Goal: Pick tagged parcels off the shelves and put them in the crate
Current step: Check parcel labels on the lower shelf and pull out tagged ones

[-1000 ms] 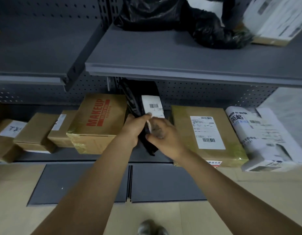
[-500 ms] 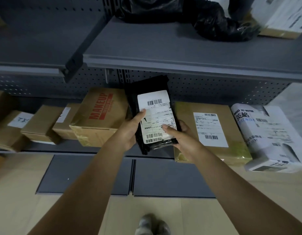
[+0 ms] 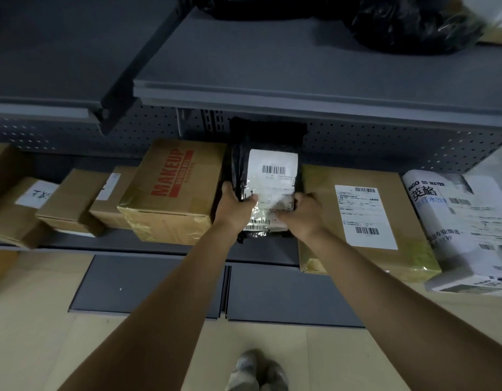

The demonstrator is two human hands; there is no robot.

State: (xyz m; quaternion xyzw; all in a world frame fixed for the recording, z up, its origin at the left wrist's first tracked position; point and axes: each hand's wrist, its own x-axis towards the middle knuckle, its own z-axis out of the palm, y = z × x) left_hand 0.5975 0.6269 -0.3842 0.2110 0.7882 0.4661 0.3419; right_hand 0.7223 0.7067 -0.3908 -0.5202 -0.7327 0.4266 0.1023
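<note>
A black plastic parcel (image 3: 268, 153) with a white barcode label stands tilted in the gap between two cardboard boxes on the lower shelf. My left hand (image 3: 235, 208) grips its lower left edge, thumb on the label. My right hand (image 3: 305, 211) holds its lower right edge, fingers curled over the label. The parcel's bottom end is hidden behind my hands. No crate is in view.
A MAKEUP box (image 3: 170, 193) sits left of the parcel, a flat labelled box (image 3: 365, 215) to its right, then a white wrapped parcel (image 3: 467, 230). Small brown boxes (image 3: 72, 201) line the left. The upper shelf (image 3: 300, 77) carries black bags (image 3: 413, 24). My shoe (image 3: 255, 371) shows below.
The parcel was pulled out edge-on from between the boxes and turned label-up. Both hands have since slid lower on it, and it leans back towards the shelf gap.
</note>
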